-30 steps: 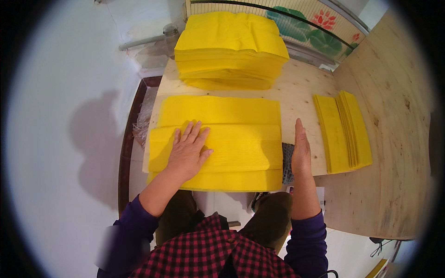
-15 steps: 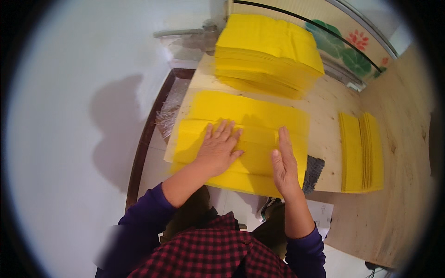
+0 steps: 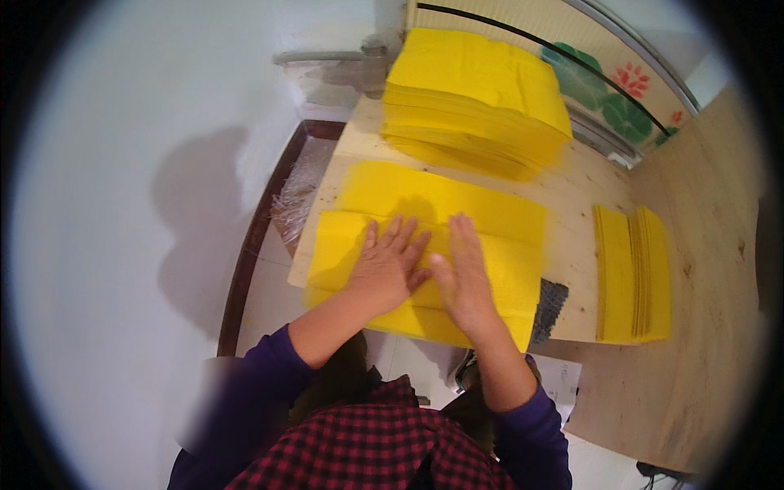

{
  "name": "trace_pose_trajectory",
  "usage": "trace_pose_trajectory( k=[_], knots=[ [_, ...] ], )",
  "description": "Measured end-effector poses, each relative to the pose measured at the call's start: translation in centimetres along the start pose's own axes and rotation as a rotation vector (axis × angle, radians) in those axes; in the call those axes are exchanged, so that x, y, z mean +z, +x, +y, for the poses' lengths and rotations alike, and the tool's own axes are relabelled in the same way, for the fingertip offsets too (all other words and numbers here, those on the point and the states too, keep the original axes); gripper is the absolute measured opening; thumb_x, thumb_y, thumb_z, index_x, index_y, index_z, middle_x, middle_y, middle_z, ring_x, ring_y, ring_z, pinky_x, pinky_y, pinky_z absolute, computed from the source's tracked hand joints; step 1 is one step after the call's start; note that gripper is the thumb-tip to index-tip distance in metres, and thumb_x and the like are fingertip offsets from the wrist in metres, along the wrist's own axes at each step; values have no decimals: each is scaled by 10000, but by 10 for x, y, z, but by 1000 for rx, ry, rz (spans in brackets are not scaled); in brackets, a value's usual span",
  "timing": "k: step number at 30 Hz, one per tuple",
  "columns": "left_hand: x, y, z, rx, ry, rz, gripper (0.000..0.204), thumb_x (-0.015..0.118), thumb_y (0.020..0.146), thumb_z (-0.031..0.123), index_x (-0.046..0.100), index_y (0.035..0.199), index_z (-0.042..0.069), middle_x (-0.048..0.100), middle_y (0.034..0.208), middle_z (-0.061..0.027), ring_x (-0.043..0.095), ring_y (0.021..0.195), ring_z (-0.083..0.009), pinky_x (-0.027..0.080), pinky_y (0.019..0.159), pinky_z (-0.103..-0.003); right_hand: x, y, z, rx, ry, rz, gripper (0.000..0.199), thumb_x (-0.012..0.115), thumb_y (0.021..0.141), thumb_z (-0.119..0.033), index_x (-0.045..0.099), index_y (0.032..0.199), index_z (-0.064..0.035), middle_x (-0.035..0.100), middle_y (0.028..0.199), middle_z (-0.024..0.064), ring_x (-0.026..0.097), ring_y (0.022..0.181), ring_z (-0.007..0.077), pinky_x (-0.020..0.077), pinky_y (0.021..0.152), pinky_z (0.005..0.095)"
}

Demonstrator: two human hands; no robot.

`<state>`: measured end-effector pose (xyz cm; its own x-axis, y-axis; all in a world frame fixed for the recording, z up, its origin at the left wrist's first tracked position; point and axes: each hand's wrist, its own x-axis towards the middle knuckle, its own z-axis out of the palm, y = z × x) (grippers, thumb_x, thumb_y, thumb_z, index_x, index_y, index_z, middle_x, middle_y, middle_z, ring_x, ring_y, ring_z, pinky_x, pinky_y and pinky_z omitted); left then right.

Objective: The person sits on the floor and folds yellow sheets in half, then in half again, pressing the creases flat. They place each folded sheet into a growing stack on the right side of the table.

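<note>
Yellow felt-like fabric sheets [image 3: 490, 302] lie in front of me at the near edge of the wooden table, with a fold or layer edge running across them. On their left half my left hand [image 3: 388, 261] rests flat, palm down, with its fingers spread. Close beside it my right hand [image 3: 465, 278] is over the middle of the same fabric, tilted on its side, fingers straight and the thumb apart. Neither hand grips anything. Under the fabric's right edge a dark grey textured piece of cloth [image 3: 550, 310] sticks out.
A tall stack of folded yellow fabric [image 3: 478, 82] stands at the table's [image 3: 572, 212] far side. Narrower folded yellow pieces [image 3: 633, 273] stand at the right, near a wooden panel [image 3: 710, 269]. Clear plastic wrapping [image 3: 298, 192] lies left of the table. Behind is a flower-painted board [image 3: 604, 86].
My right hand has moved left across the yellow fabric, from near its right edge to its middle, close to my left hand. The left hand stays nearly in place.
</note>
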<state>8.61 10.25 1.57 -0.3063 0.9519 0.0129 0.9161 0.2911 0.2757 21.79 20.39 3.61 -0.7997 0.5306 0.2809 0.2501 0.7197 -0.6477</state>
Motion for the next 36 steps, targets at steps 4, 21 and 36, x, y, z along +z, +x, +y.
trace_pose_trajectory(
  k=[4, 21, 36],
  knots=[
    [3, 0, 0, 21, 51, 39, 648, 507, 906, 336, 324, 1488, 118, 277, 1554, -139, 183, 1461, -322, 67, 1177, -538, 28, 22, -13, 65, -91, -106, 751, 473, 960, -467, 302, 1440, 85, 246, 1525, 281, 208, 1437, 397, 151, 1165, 503],
    [13, -2, -5, 49, 51, 74, 634, 508, 937, 443, 380, 1460, 109, 290, 1547, -152, 201, 1458, -293, 63, 1171, -533, -15, -18, 61, 369, -663, -76, 868, 386, 935, -605, 237, 1480, 55, 209, 1562, 222, 140, 1473, 308, 85, 1183, 484],
    [19, 30, 37, -59, -34, -6, 687, 391, 978, 471, 263, 1498, 40, 201, 1583, -150, 138, 1480, -250, 47, 1183, -495, -19, -19, 63, 409, -669, -120, 807, 305, 980, -560, 192, 1491, 54, 152, 1577, 222, 101, 1480, 315, 75, 1187, 473]
  ],
)
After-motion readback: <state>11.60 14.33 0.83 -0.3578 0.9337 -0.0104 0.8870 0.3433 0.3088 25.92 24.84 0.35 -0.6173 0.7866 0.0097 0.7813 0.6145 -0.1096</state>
